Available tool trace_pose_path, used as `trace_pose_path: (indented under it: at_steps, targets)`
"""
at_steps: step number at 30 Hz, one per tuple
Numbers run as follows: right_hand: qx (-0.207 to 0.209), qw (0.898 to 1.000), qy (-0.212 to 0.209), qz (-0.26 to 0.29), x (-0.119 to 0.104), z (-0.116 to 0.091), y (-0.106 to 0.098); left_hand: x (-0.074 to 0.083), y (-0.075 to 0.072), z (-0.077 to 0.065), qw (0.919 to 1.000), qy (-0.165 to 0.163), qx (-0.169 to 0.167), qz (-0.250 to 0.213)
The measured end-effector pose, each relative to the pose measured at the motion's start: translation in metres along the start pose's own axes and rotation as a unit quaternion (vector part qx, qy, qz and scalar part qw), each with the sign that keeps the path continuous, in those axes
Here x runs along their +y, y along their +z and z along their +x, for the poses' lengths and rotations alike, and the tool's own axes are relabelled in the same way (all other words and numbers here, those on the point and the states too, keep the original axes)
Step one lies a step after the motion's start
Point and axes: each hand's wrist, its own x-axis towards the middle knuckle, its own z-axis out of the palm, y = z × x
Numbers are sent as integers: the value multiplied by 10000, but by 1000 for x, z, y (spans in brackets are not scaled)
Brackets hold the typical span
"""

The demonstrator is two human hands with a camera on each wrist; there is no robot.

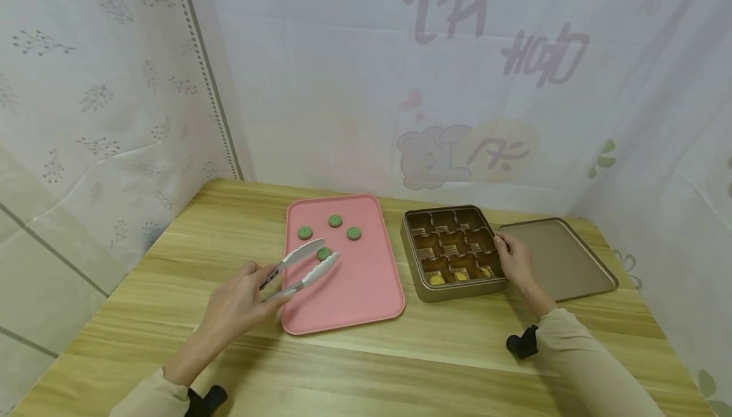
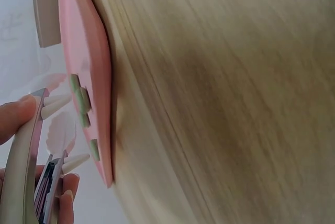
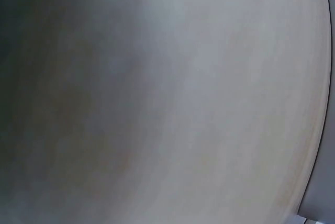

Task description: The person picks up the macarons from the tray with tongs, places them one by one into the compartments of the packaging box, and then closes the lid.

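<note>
My left hand [image 1: 237,299] holds a pair of tongs [image 1: 319,271] with white tips, thumb on one arm and fingers on the other. The tips stand apart on either side of a green cookie [image 1: 324,253] on the pink tray [image 1: 349,309]. Three more green cookies, one of them the far cookie [image 1: 335,220], lie farther back on it. At the right, my right hand [image 1: 516,263] grips the right rim of a square gold tin [image 1: 457,290], thumb on top. Its brown divided insert [image 1: 452,243] has yellow cookies [image 1: 460,276] in the three front compartments.
A flat gold lid [image 1: 566,258] lies right of the tin, partly behind my right hand. All stand on a wooden table [image 1: 366,372] with printed curtains [image 1: 320,86] behind and at the sides. The right wrist view is mostly a blurred pale surface.
</note>
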Motion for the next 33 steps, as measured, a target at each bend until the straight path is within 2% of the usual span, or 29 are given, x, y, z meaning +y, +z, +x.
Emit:
trace_pose_path:
  at_steps: [12,25,33]
  targets:
    - [-91,9999,75,-21,2,-2,-1,-8,4,3,9998,-20,-104,165]
    - [-174,9995,245,-60,1,-3,-2,-7,3,11,9995,80,-208,243]
    - [-229,9995,197,18,2,-2,-2,-8,2,15,9992,140,-319,181]
